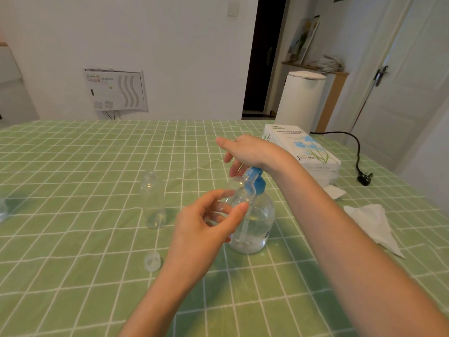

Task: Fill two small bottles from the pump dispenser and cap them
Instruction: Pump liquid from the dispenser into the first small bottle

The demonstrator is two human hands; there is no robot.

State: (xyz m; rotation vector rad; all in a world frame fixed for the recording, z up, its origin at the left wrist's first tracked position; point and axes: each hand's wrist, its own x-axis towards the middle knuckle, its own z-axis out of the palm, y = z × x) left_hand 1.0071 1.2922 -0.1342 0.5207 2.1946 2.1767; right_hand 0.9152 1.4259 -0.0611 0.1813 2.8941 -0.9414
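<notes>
The left forearm (155, 300) and right forearm (352, 239) were seen nearest the camera, stretched out over a tabletop (73, 276) covered with a green checked cloth. A small clear bottle (239, 190) was held by the left hand (206, 229) just in front of the pump dispenser (255, 227). The fingers (240, 207) were curled round the bottle's body, with the thumb on the near side. The bottle was tilted, its open mouth raised close to the blue pump head (255, 182); whether mouth and spout touched could not be told.

The right hand (250, 152) was laid on top of the pump head, which was covered by the heel of the palm. Its fingers (234, 167) were loosely spread and hung down, gripping nothing. The dispenser stood upright on the tabletop, and a little liquid was seen at its bottom.

A second small bottle (154, 200) was left standing upright and uncapped to the left, well apart from the hands. A clear cap (152, 260) lay nearer the camera, just left of the left wrist.

A tissue pack (303, 147) was placed beyond the right wrist, a loose tissue (371, 222) lay to the right, and a black plug (363, 178) rested near the tabletop's right edge.
</notes>
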